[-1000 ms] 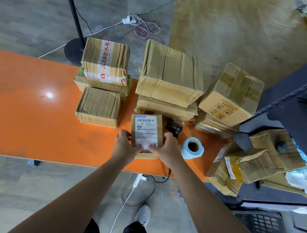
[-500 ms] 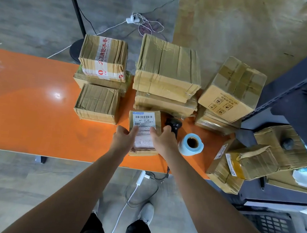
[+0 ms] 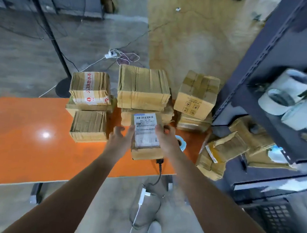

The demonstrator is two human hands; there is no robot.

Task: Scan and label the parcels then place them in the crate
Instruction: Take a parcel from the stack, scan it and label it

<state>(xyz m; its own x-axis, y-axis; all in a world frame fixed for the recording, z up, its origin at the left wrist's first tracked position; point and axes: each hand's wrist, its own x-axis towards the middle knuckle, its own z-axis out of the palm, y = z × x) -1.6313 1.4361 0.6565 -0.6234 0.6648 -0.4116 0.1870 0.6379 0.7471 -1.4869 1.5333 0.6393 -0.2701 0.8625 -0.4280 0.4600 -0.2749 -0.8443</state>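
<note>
A small cardboard parcel (image 3: 146, 152) with a white barcode label (image 3: 146, 129) on top is held between both hands, raised over the orange table (image 3: 23, 140) near its front edge. My left hand (image 3: 120, 138) holds its left side and my right hand (image 3: 167, 139) grips its right side. Behind the right hand is the blue label roll (image 3: 181, 142). The scanner is mostly hidden; its black cable (image 3: 160, 169) hangs over the table edge. A black crate (image 3: 274, 218) stands on the floor at the lower right.
Stacks of taped parcels (image 3: 143, 88) fill the table's back right, with one more parcel (image 3: 89, 125) to the left. A dark metal shelf (image 3: 267, 75) with parcels (image 3: 225, 148) rises on the right. A fan stand (image 3: 63, 87) and cables lie beyond the table.
The labelled parcel has come up off the table between both hands. My hands moved from pressing the label to holding the parcel's sides. My head has tilted up.
</note>
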